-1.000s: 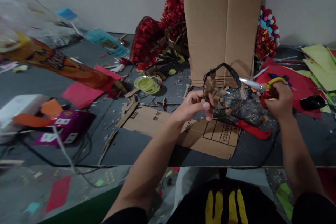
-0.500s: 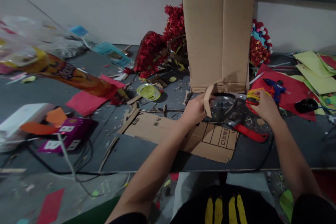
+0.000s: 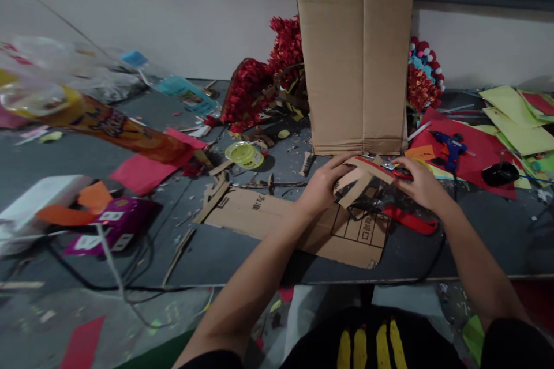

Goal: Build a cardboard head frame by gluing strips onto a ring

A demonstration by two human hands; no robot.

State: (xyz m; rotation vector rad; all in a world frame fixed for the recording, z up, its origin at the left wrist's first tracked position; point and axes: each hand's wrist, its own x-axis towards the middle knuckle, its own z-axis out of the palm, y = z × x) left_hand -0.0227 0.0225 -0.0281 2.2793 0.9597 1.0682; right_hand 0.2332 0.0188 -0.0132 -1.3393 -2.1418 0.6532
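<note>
My left hand [image 3: 324, 184] is closed on a bent cardboard strip [image 3: 361, 187], raised just above the table, with a red band along its upper edge. My right hand [image 3: 419, 184] is curled around what look like red-handled scissors [image 3: 403, 173], their metal part pointing left. The right thumb is close to the strip's right end; whether it presses on the strip I cannot tell. Below both hands lies a printed cardboard sheet [image 3: 259, 213]. A red-handled tool [image 3: 411, 220] rests on the table by the sheet's right end, its tip partly hidden.
A tall cardboard panel [image 3: 355, 57] stands behind my hands, with red tinsel [image 3: 251, 92] to its left. At right are a blue glue gun [image 3: 452, 150] and red paper [image 3: 480, 164]. A yellow tub [image 3: 244, 154], an orange tube [image 3: 130, 132] and cables [image 3: 108, 253] lie left.
My left hand has turned the cardboard strip from upright to slanting toward the right. My right hand has moved left and nearer to the strip.
</note>
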